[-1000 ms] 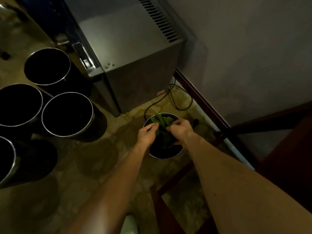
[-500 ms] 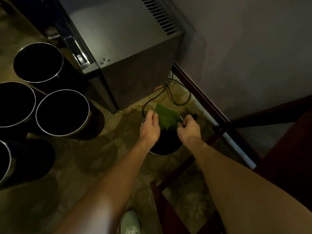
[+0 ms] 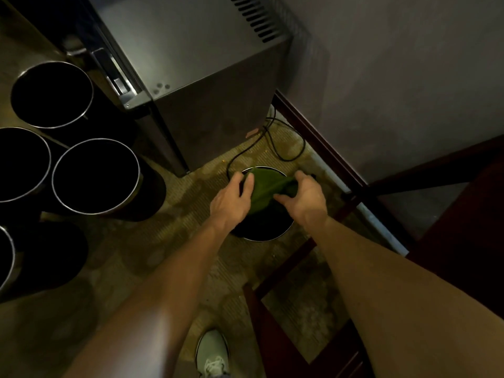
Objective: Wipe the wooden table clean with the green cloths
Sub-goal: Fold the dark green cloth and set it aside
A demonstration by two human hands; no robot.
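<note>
Both hands are down over the small round dark bucket with a bright metal rim (image 3: 263, 238), and the crumpled green cloth (image 3: 266, 190) is strung between them, right above the bucket's far half. The left hand (image 3: 231, 203) sits at the bucket's left rim, fingers bent over the cloth's left edge and holding it there. The underside of that hand is turned away, so I cannot tell how deep the grip goes. The right hand (image 3: 306, 200) is at the bucket's right rim, fingers curled tight round the bunched right end of the cloth, thumb pressed in against the fold. The cloth pulls into a ridge from one hand to the other, and its lower part hangs down into the dark mouth of the bucket. What else is inside the bucket is lost in shadow.

Beyond the bucket stands a tall grey metal cabinet with vent slots (image 3: 207, 64). A thin black cable (image 3: 275, 148) loops across the patterned carpet floor (image 3: 141, 255) between cabinet and bucket. Left of the bucket, well apart, there's a cluster of large round black bins with silver rims (image 3: 95, 175). Right of the bucket, a dark wooden skirting board (image 3: 321, 148) runs under a plain grey wall (image 3: 409, 64). Nearer than the bucket are a dark red wooden chair frame (image 3: 266, 342) and one pale lace-up shoe (image 3: 212, 353).
</note>
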